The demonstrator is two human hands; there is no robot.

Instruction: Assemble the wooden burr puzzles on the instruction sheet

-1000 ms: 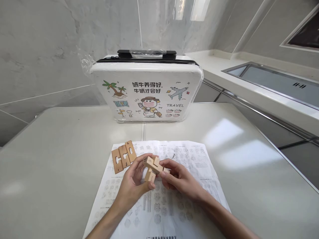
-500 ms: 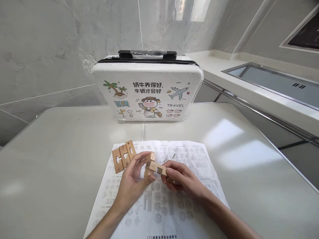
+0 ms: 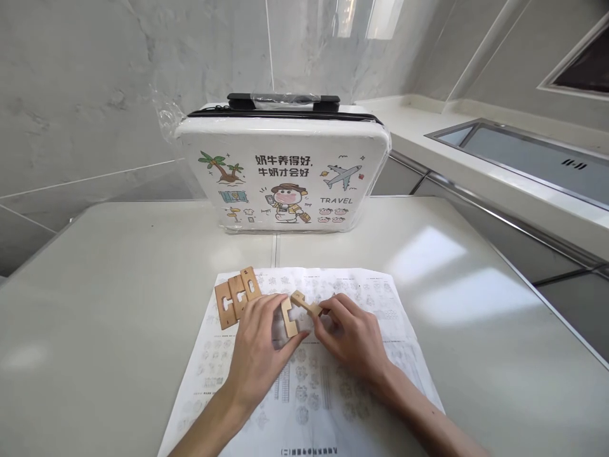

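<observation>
My left hand (image 3: pixel 259 336) is closed on a notched wooden puzzle piece (image 3: pixel 289 322), gripping it upright between thumb and fingertips with its cut-out facing right. A second notched wooden puzzle piece (image 3: pixel 301 300), tilted, is pinched at its right end by my right hand (image 3: pixel 356 333). Its far end lies close to the top of the left piece; whether they touch I cannot tell. Left of my hands, three flat wooden puzzle pieces (image 3: pixel 224 306) with shaped cut-outs and handwritten marks lie side by side, partly covered by my left hand.
Under my hands a large white instruction sheet (image 3: pixel 209 387) with printed diagrams lies on the pale table (image 3: pixel 104 304). Behind it stands a white plastic-wrapped case (image 3: pixel 290 143) with cartoon prints and a black handle. A counter with a sink (image 3: pixel 523 155) runs along the right.
The pieces between my hands were set crosswise together; now they show as two pieces side by side. My left hand has turned more palm-down, and my right fingers have shifted their grip.
</observation>
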